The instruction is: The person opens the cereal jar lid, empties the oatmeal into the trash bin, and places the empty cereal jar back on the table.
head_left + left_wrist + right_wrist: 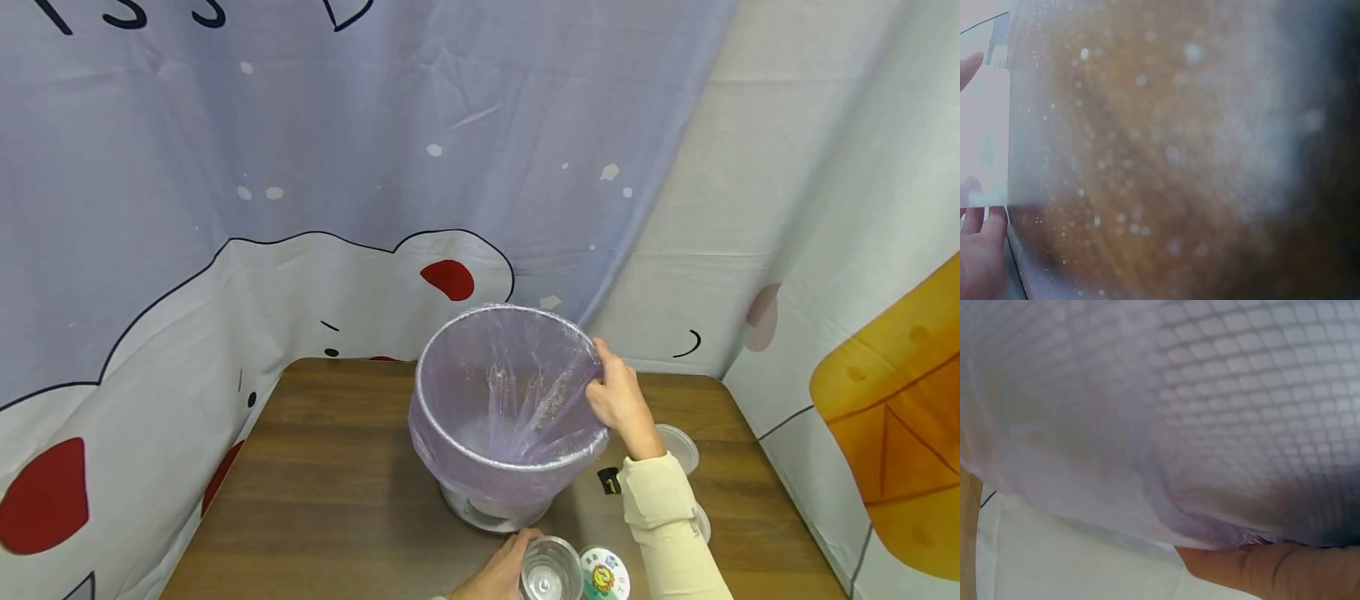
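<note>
A round bin, lined with a translucent purple bag, stands on the table; its mesh wall shows through the film in the right wrist view. My right hand grips the right side of the rim, thumb on the inner side over the bag. In front of the bin, my left hand holds a clear jar from its left side. Thumb and fingers lie around a bright, washed-out shape at the left wrist view's edge; the brown area beside it is too blurred to identify.
Beside the jar sits a round container with a printed sunflower lid. A clear round lid and another pale disc lie by my right sleeve, near a small black-and-green item. A printed curtain hangs behind the wooden table.
</note>
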Available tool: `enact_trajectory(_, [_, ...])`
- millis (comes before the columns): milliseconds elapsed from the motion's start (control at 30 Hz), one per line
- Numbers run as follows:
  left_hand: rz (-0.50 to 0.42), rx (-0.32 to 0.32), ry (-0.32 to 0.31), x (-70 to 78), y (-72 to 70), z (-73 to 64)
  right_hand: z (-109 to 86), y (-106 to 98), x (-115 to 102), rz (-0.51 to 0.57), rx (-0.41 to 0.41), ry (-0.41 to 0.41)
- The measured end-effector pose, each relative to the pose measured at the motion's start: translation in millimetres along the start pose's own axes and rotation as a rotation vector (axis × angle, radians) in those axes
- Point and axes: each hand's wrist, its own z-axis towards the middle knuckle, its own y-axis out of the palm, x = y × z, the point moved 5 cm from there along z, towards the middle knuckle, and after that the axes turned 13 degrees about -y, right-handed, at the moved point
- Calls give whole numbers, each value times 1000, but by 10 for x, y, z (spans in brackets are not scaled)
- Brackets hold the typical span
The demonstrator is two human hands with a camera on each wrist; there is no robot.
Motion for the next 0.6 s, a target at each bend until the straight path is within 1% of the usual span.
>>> enact_trajectory(167, [1,-36,-38,-40,28,6,-1,-15,-10,-7,-3,-10])
enact_trajectory(233, [2,-45,-38,-47,36,5,1,-22,-10,4,0,-11])
enact_trajectory(300, [-6,-38,-39,-50,26,2,8,-34,-11,36,14,-8])
enact_trajectory(400, [-27,-12,-40,-44,28,-11,-5,-60,14,117,47,28])
enact_trajectory(433, [-37,-6,-43,-42,25,-15,-14,-77,22,149,71,45])
enact_trajectory(500, [-53,2,-46,-42,25,-20,-35,-128,36,201,145,66])
enact_trajectory(600, [-77,-12,-48,-38,30,-26,-86,-237,45,251,317,53])
